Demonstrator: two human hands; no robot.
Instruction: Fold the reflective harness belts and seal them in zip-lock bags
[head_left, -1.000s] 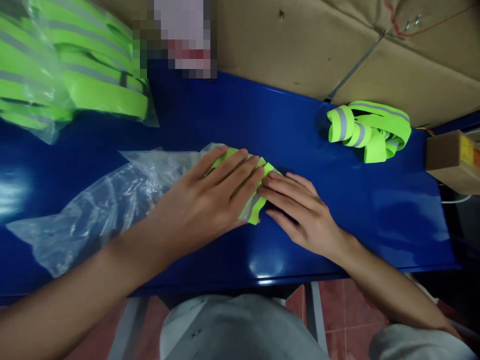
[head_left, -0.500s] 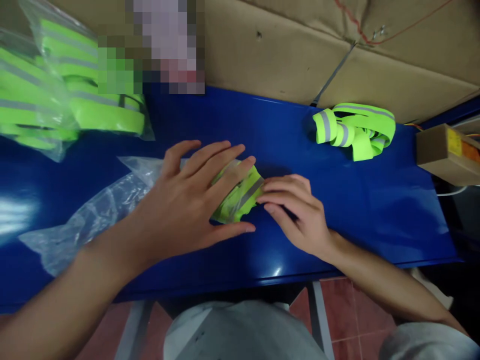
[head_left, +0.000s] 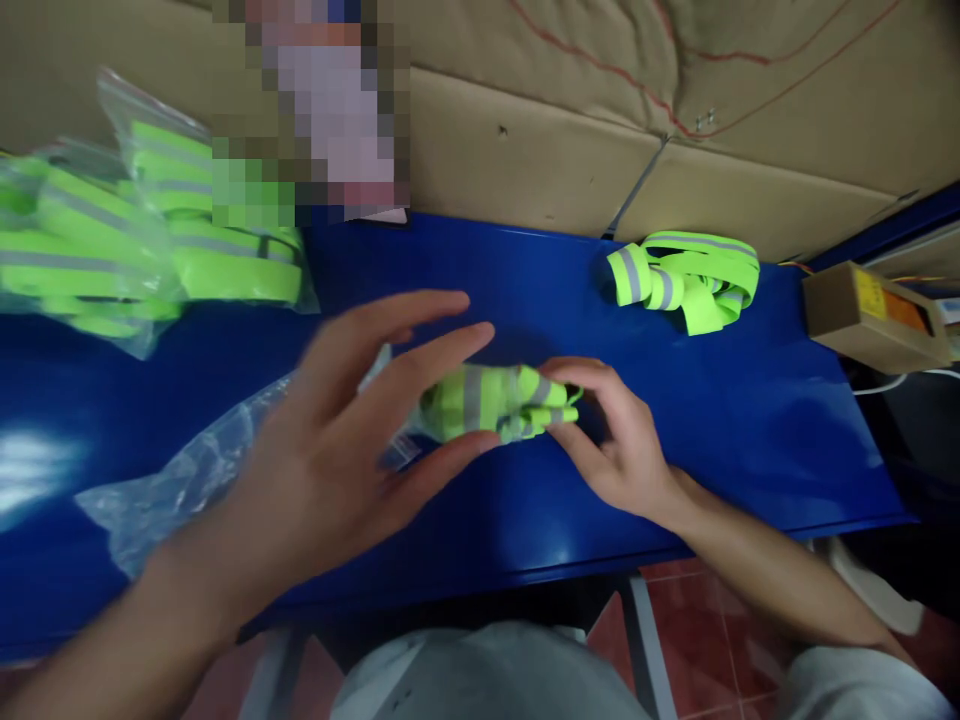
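A folded neon-yellow reflective strap bundle (head_left: 491, 395) with grey stripes lies near the middle of the blue table, its left part inside a clear plastic bag (head_left: 195, 455). My right hand (head_left: 611, 425) grips the bundle's right end between thumb and fingers, where a few folded ends and a loop stick out. My left hand (head_left: 352, 420) hovers over the bag and the bundle's left side, fingers and thumb spread apart, slightly blurred. It hides part of the bag.
Bagged reflective straps (head_left: 112, 245) are piled at the back left. A loose reflective strap (head_left: 686, 280) lies at the back right, against a cardboard wall (head_left: 510, 150). A small cardboard box (head_left: 862, 315) stands at the right end of the blue table (head_left: 750, 430).
My left hand has lifted from lying flat over the bundle, its thumb and fingers now apart. My right hand now grips the bundle's end, which is turned and shows more folds.
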